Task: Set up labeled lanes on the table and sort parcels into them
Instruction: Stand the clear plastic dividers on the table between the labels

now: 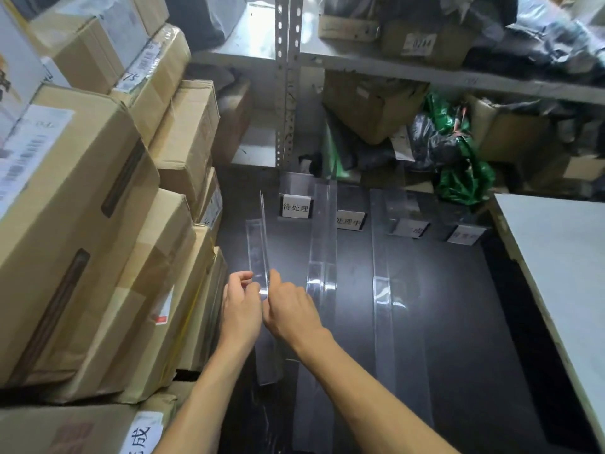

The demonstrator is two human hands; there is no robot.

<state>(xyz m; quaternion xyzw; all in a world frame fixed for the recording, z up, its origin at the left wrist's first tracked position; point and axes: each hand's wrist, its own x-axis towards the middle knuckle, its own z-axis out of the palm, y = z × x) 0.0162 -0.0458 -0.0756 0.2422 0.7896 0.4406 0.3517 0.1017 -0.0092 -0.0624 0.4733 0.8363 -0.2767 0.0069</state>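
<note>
Head view: clear strip stood on edge at the left side of the dark table, running away toward the shelving. Both hands met at its near end. Left hand had its fingers curled in, pinching the strip's end from the left; right hand pinched it from the right, fingers bent over the top edge. Neither held anything else.

Two more strips, the second strip and the third strip, lay roughly parallel further right, well apart. Four label stands stood across the far end: first label, second label, third label, fourth label; the last two were too blurred to read.

Judged step: lane set-up, the leftmost divider being placed; sorting not yet begun, as no parcel lay in any lane. Next move would call for squaring this strip with the others, left of the first label, and letting go without tipping it.

Cartons were stacked just beside the table's left edge. Shelf rack behind held boxes and a green bag.
</note>
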